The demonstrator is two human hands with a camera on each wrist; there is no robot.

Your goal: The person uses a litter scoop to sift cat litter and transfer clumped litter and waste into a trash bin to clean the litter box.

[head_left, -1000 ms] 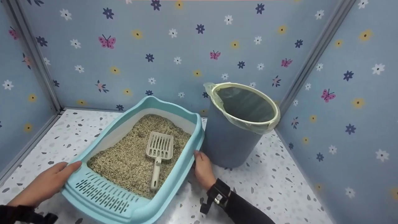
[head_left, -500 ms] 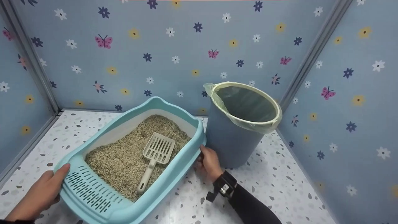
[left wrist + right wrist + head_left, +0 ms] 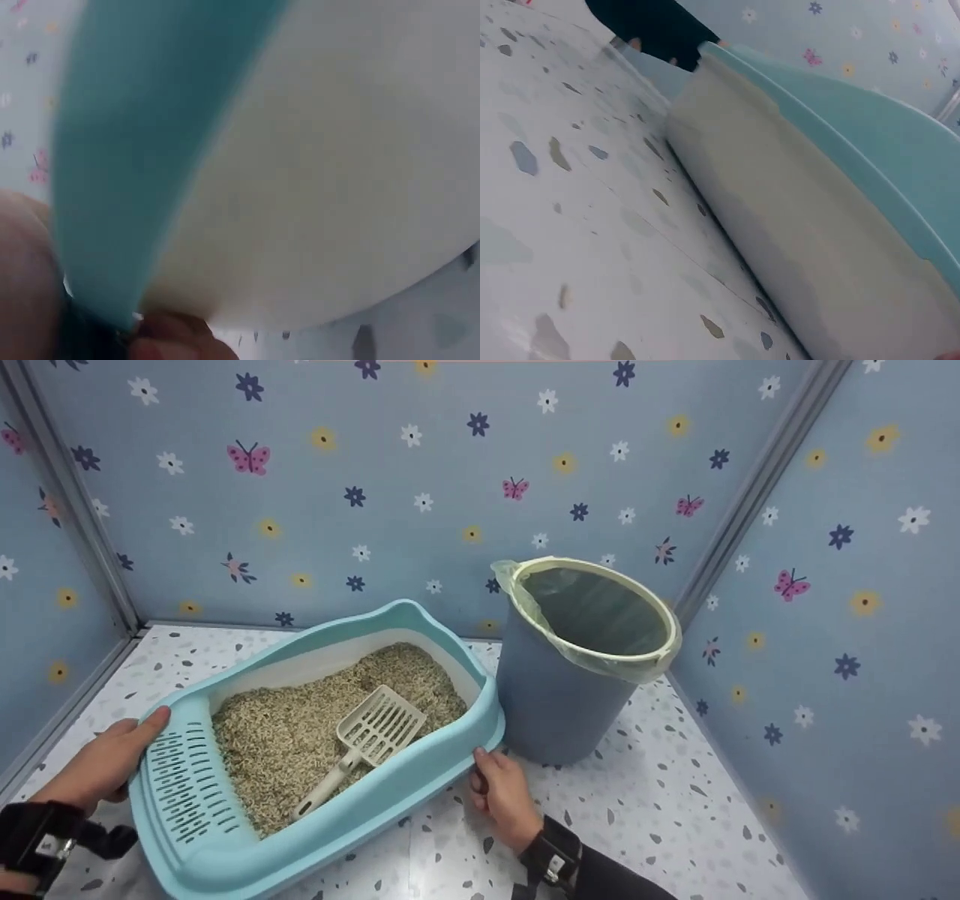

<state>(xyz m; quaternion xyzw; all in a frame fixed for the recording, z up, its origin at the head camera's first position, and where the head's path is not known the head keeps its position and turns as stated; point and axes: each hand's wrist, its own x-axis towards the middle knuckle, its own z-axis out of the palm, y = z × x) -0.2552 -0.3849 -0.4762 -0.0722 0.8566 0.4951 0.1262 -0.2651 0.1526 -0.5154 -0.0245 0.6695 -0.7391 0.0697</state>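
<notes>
A light-blue and white cat litter box [image 3: 405, 780] sits at a slant on the speckled surface. Grey-brown litter [image 3: 270, 735] fills its inside. On top of the litter lies a beige slotted litter scoop [image 3: 382, 724], handle toward the near left. My left hand [image 3: 109, 757] grips the box's left end by the slotted lip, thumb above; its fingers [image 3: 180, 341] show under the blue edge in the left wrist view. At the right near corner, my right hand [image 3: 506, 799] pinches the lower rim, thumb on top and fingers curled below. The right wrist view shows the box's pale side [image 3: 780, 217].
Just right of the box stands a blue-grey waste bin [image 3: 562, 712] with a pale rim and a translucent liner [image 3: 622, 667]. Flowered blue panels [image 3: 420, 510] close in the back and both sides. Speckled white surface [image 3: 660, 810] extends on the right.
The box has turned clockwise, its near end swinging left and its far end right, with the scoop and litter inside. Both hands have kept hold of it; the right has come nearer to me.
</notes>
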